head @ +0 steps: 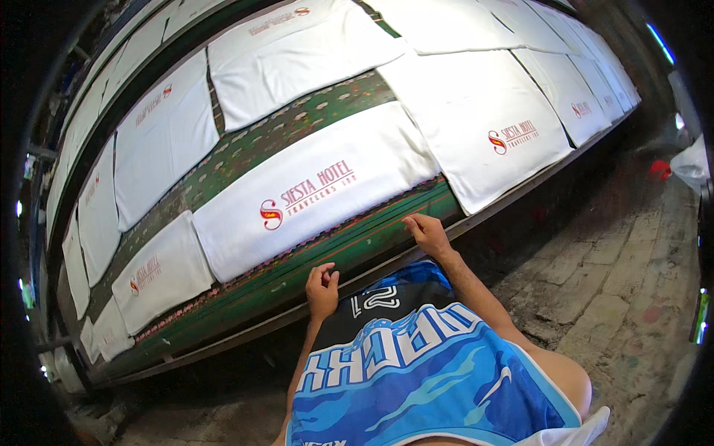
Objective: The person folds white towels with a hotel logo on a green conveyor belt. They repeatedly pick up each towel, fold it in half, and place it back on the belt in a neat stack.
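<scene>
My left hand (322,291) is raised before my waist near the table's edge, its fingers loosely curled and a little apart, with nothing in it. To its right, my right hand (428,234) hangs over the green table border with curled fingers; no object shows in it, and its inner side is hidden. Right in front of both hands lies a white cloth (385,145) with a red printed logo and lettering. Neither hand appears to touch it. A larger printed white cloth (474,106) lies flat beside it, reaching nearer the table's edge.
The long green table (268,290) has a worn, paint-spotted top and a metal edge rail (502,195). Several more white cloths (167,150) lie in rows along it. Another cloth-covered table stands beyond. A white bag (691,164) sits at the far right, above a block-paved floor (585,301).
</scene>
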### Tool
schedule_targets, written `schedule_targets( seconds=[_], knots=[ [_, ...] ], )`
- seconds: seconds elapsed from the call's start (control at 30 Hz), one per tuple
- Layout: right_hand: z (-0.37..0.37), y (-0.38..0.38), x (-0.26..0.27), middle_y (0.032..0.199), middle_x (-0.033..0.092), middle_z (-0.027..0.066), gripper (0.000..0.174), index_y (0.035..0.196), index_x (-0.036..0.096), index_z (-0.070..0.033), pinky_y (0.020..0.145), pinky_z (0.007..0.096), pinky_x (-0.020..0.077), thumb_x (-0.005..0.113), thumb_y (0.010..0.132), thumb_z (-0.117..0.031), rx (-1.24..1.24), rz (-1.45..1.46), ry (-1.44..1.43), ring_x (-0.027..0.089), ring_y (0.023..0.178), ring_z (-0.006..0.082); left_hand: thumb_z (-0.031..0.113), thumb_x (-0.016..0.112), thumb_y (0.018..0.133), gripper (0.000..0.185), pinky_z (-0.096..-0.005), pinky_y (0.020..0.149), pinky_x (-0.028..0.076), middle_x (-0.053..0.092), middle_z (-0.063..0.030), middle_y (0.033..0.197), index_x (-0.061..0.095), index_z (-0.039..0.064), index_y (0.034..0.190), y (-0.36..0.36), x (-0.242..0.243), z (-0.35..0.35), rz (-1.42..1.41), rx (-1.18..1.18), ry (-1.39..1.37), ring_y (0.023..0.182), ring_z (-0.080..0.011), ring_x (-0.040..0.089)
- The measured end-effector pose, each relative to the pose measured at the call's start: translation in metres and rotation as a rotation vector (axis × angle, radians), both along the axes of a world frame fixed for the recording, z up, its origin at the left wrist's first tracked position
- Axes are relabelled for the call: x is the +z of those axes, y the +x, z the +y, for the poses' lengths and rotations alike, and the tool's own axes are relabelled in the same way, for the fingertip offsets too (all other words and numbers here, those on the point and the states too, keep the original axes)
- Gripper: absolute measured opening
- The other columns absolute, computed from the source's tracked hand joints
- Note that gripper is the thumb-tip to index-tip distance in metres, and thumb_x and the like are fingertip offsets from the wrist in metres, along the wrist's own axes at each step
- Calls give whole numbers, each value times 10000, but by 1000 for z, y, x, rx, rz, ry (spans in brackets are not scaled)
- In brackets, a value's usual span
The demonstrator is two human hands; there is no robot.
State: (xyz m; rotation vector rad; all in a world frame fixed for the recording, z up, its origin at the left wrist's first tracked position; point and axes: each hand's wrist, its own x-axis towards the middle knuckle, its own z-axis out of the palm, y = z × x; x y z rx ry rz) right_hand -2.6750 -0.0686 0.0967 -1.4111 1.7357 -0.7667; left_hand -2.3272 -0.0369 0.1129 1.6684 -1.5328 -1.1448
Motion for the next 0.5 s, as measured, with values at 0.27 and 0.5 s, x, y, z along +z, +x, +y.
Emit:
schedule_targets(
  seconds=[0.27, 0.5],
  knots=[
    [-13, -125, -2, 960, 746, 150, 120, 1036, 753, -19, 722, 397, 559, 757, 947, -99, -363, 245, -306, 716, 798, 294, 74, 767, 938, 229, -304, 691, 478, 557, -42, 876, 738, 28, 1161, -45, 15, -51, -31, -50, -71, 778, -153, 555],
    [-55, -208, -10, 1007, 720, 122, 135, 1036, 758, -39, 788, 430, 570, 767, 918, -103, -269, 269, -269, 706, 909, 318, 55, 730, 967, 236, -302, 745, 529, 635, -77, 981, 717, 33, 1202, -153, 37, -46, 12, -259, -62, 827, -174, 601]
  ],
)
